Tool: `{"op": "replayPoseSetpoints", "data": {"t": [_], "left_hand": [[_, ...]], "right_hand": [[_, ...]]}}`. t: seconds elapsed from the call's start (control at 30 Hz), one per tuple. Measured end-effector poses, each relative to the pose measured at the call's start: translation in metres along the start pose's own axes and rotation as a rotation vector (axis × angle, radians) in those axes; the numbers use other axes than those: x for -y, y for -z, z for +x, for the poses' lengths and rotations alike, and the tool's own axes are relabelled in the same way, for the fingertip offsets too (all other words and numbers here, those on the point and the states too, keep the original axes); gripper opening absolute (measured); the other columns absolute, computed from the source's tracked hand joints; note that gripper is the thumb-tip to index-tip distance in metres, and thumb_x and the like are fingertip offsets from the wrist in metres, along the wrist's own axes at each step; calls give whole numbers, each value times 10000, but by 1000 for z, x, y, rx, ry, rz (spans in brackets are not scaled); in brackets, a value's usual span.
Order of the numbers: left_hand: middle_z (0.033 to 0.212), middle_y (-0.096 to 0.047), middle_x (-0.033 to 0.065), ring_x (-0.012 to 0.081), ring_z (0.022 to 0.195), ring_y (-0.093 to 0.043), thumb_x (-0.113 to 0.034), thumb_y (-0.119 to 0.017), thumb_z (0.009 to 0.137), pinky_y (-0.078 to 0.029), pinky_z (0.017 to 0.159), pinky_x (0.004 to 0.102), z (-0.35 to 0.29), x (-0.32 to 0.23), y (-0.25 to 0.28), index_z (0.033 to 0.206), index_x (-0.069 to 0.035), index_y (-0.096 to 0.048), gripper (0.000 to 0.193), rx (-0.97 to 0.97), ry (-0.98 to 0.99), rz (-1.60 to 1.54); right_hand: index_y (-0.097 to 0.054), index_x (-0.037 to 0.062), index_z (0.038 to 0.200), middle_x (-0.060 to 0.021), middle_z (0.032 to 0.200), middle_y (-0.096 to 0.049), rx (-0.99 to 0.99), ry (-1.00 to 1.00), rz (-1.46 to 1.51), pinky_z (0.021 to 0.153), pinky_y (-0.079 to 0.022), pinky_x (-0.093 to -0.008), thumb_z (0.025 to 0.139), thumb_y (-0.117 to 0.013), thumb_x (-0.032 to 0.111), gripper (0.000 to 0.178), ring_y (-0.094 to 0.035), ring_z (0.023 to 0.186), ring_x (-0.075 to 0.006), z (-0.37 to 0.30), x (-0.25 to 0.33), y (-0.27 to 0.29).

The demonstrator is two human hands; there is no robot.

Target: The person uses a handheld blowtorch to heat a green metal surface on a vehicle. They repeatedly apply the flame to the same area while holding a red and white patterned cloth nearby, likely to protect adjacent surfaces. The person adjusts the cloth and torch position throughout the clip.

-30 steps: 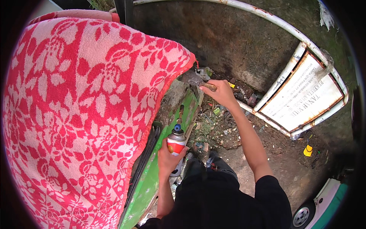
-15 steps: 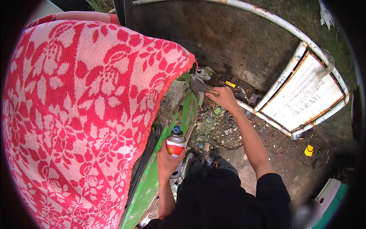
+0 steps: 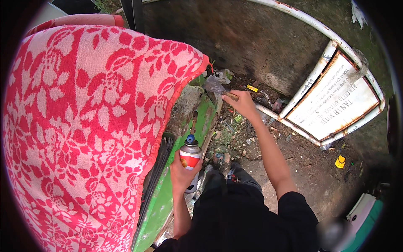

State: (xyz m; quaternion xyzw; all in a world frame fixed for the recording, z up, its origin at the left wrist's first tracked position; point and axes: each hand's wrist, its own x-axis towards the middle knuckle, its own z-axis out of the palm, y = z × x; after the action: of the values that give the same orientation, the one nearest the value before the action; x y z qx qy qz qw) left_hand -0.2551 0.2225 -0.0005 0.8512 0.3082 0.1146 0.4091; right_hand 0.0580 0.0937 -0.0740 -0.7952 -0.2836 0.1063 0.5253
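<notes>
My left hand (image 3: 181,174) is wrapped round a red and white gas canister (image 3: 190,158) topped by a blow torch head (image 3: 192,136). Its nozzle points away from me over a worn green-painted board (image 3: 161,214); no flame can be made out. Between the fingers of my right hand (image 3: 244,104) is the wooden handle of a scraper (image 3: 215,85). The wide grey blade lies at the far end of the board; whether it touches the surface I cannot tell.
A pink and red floral towel (image 3: 96,126) covers a large bulk on the left. Black strips (image 3: 155,176) lie beside its edge. Rubble and litter (image 3: 235,130) cover the ground. On the right, a white metal frame holds a rusty sign (image 3: 336,101), with a concrete wall (image 3: 252,46) behind.
The scraper blade has turned and shows more of its flat face. My view has shifted slightly. Both hands keep their holds, the torch still aimed along the board.
</notes>
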Motion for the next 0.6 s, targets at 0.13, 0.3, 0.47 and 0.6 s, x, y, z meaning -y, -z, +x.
{"op": "replayPoseSetpoints", "data": {"t": [0.13, 0.3, 0.47, 0.6], "left_hand": [[951, -745, 225, 346, 846, -756, -256, -909, 759, -572, 776, 420, -2, -4, 0, 1186, 42, -587, 613, 18, 8, -11], [969, -744, 224, 332, 856, -755, -251, -912, 758, -572, 785, 419, -13, 3, 3, 1207, 34, -577, 629, 0, 25, 11], [978, -747, 213, 318, 860, -753, -253, -918, 754, -574, 787, 413, -16, 2, 7, 1211, 27, -576, 636, 10, 30, -9], [980, -747, 207, 306, 852, -750, -248, -916, 755, -575, 782, 408, -17, 3, 7, 1209, 24, -576, 628, 15, 27, -33]], "right_hand": [[-782, -6, 984, -226, 760, -704, 42, 40, -6, 625, -502, -415, 917, -760, 449, 459, -670, 630, -325, -6, 8, -19], [-788, -13, 1001, -254, 727, -678, 104, -82, -162, 618, -502, -428, 921, -745, 473, 494, -698, 642, -322, -31, -33, -23], [-780, -15, 999, -207, 681, -667, 23, -57, 2, 615, -491, -420, 943, -704, 515, 538, -666, 625, -290, -23, -20, -36], [-733, -27, 907, -137, 634, -604, 57, -92, 4, 583, -445, -398, 995, -635, 532, 574, -586, 591, -208, -53, -42, -61]]}}
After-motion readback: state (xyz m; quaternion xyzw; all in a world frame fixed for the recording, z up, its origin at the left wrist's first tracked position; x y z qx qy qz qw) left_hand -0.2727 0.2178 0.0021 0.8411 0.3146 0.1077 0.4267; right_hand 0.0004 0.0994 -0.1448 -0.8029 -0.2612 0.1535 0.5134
